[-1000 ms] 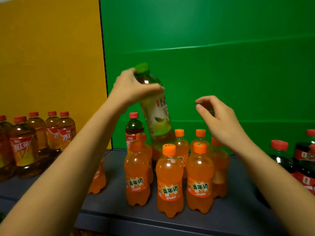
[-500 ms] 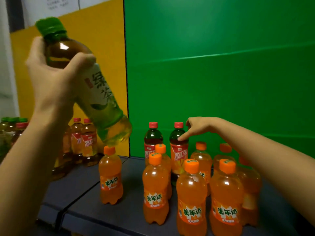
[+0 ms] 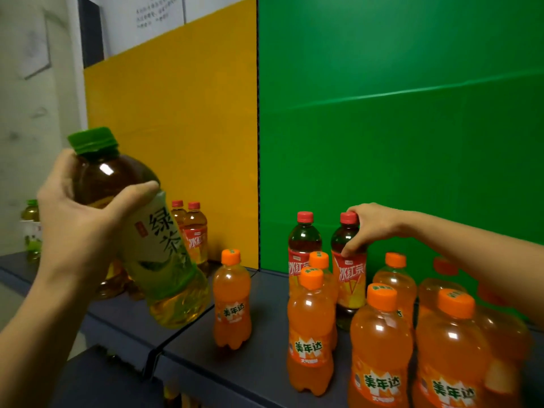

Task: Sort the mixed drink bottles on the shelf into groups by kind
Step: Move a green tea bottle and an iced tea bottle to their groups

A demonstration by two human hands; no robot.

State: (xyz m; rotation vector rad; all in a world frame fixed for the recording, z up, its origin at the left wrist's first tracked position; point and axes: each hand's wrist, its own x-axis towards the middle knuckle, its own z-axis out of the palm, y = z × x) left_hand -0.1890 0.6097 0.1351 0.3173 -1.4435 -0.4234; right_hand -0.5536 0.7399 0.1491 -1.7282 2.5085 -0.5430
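Observation:
My left hand (image 3: 79,228) grips a large green tea bottle (image 3: 159,254) with a green cap, tilted and held in the air above the left part of the shelf. My right hand (image 3: 371,228) grips the neck of a red-capped iced tea bottle (image 3: 350,278) that stands among the orange soda bottles. A second iced tea bottle (image 3: 300,248) stands just to its left. Several orange soda bottles (image 3: 312,334) cluster in front, and one orange soda bottle (image 3: 232,301) stands apart to the left.
More iced tea bottles (image 3: 194,231) stand against the yellow back panel (image 3: 176,113), and green tea bottles (image 3: 31,228) sit at the far left. A green back panel (image 3: 397,128) rises behind the right group. The dark shelf (image 3: 235,369) has a seam near its front edge.
My left hand has carried the green tea bottle lower and to the left. My right hand has closed round the neck of the right iced tea bottle, which it only touched before.

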